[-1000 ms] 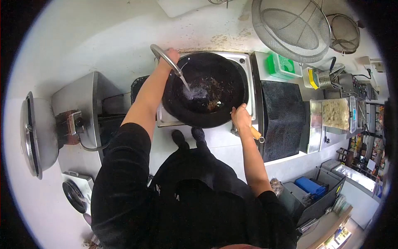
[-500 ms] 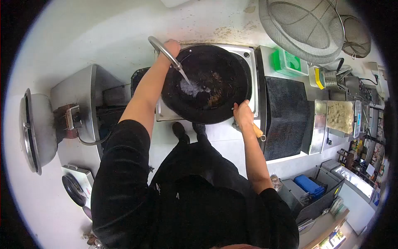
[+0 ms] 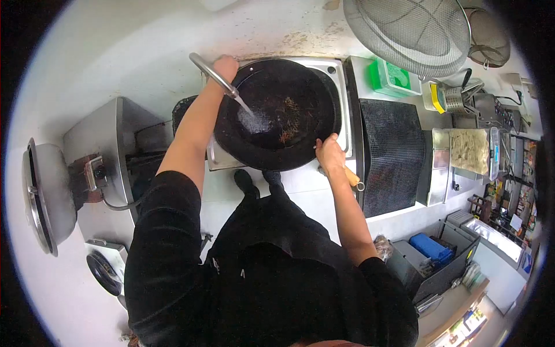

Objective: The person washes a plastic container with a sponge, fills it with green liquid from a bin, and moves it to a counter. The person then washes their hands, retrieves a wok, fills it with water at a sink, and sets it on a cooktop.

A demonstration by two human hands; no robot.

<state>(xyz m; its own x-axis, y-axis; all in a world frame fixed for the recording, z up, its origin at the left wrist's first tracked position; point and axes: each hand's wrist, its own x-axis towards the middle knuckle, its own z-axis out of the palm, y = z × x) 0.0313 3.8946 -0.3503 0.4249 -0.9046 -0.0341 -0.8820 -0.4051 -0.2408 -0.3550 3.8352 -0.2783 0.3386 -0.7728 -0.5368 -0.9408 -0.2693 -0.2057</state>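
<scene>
A large black wok (image 3: pixel 272 156) sits tilted over a metal sink (image 3: pixel 346 124). Water runs into it from a curved metal faucet (image 3: pixel 215 74), pooling with brown bits of residue inside. My left hand (image 3: pixel 226 66) is closed at the wok's far left edge, by the rivets, partly behind the faucet; its exact hold is hidden. My right hand (image 3: pixel 330 152) grips the near right rim, thumb over the edge. Beneath that wrist, a wooden handle (image 3: pixel 351 176) with a metal ring sticks out; whether my hand touches it, I cannot tell.
Right of the sink lies a black mesh mat (image 3: pixel 390 156). Beyond it are a green container (image 3: pixel 396 78), a yellow sponge (image 3: pixel 437 98) and a tub of pale contents (image 3: pixel 469 151). Large strainers (image 3: pixel 413 34) hang above. A steel pot (image 3: pixel 55 196) stands at left.
The whole view has shifted slightly, moving the scene left. The residue and water inside the wok have swirled a little. Both hands keep their places at the wok's edge.
</scene>
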